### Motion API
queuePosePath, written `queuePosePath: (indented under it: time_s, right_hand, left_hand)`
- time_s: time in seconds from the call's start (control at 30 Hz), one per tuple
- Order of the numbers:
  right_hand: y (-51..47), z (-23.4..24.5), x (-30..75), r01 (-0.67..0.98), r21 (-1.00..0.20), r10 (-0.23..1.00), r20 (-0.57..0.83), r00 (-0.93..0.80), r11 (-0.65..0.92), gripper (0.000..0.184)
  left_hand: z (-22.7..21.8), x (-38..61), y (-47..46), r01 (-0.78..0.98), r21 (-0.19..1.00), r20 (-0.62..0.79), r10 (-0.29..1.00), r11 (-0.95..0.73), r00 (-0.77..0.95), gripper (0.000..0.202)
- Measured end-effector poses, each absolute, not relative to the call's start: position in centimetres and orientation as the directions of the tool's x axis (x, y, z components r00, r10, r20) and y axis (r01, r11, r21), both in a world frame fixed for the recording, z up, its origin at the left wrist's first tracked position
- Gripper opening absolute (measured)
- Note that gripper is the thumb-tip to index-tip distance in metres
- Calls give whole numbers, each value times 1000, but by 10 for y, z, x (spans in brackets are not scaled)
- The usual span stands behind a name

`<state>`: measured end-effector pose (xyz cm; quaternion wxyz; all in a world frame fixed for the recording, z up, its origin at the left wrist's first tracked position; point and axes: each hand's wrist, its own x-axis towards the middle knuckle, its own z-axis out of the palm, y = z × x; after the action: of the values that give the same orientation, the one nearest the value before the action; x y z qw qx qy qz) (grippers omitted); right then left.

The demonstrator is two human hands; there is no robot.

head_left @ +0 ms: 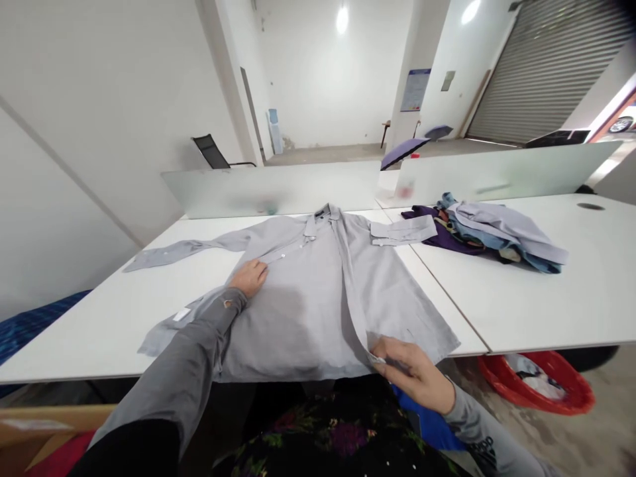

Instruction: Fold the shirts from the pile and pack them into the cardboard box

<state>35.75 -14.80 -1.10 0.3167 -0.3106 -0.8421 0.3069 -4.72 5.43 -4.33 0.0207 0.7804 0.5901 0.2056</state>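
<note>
**Grey shirt flat on table, left hand pressing, right hand pinching hem**

The white table (94, 324) carries a grey shirt (318, 298) spread front up. Its long axis runs away from the person: the collar (322, 213) lies at the far side, the hem at the near edge. One sleeve (173, 253) stretches out flat to the left, and the other sleeve (403, 230) is folded in by the far right shoulder.

The left hand (249, 277) lies on the shirt's left chest, just beside the button strip. Its palm is down and its fingers are flat and loosely together, pressing the cloth rather than gripping it.

The right hand (415, 372) is at the near right, on the bottom hem where the open front edge ends. It is the hand nearer the table's near edge. Its fingers are closed narrow, with a bit of hem cloth pinched between thumb and fingertips. The open front edge runs from this pinch straight up toward the collar.

Further right, well apart from both hands, a pile of clothes (497, 235) sits on the neighbouring table. A red basket (576, 397) stands on the floor below.
</note>
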Motion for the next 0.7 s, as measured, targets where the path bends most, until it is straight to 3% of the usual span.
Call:
queuePosePath:
  time_s: [0.23, 0.4, 0.47, 0.57, 0.7]
  right_hand:
    - [-144, -12, 346, 297, -746, 767, 418, -487, 596, 19]
    - [-135, -2, 347, 184, -803, 787, 461, -409, 566, 17]
    - [-133, 3, 351, 144, -811, 782, 476, -403, 567, 15]
    - [-128, 8, 357, 117, -790, 733, 489, -473, 602, 14]
    - [-118, -5, 361, 108, -762, 591, 396, -703, 638, 22]
  left_hand:
    - [-24, 16, 48, 772, 599, 221, 971, -210, 92, 11]
    - [-35, 136, 43, 510, 859, -45, 983, -53, 180, 36]
    - [-40, 173, 46, 283, 956, -156, 950, 76, 272, 45]
    - [-42, 205, 68, -61, 970, -203, 919, 236, 339, 40]
    - [-35, 215, 130, -168, 964, -165, 962, 204, 219, 31]
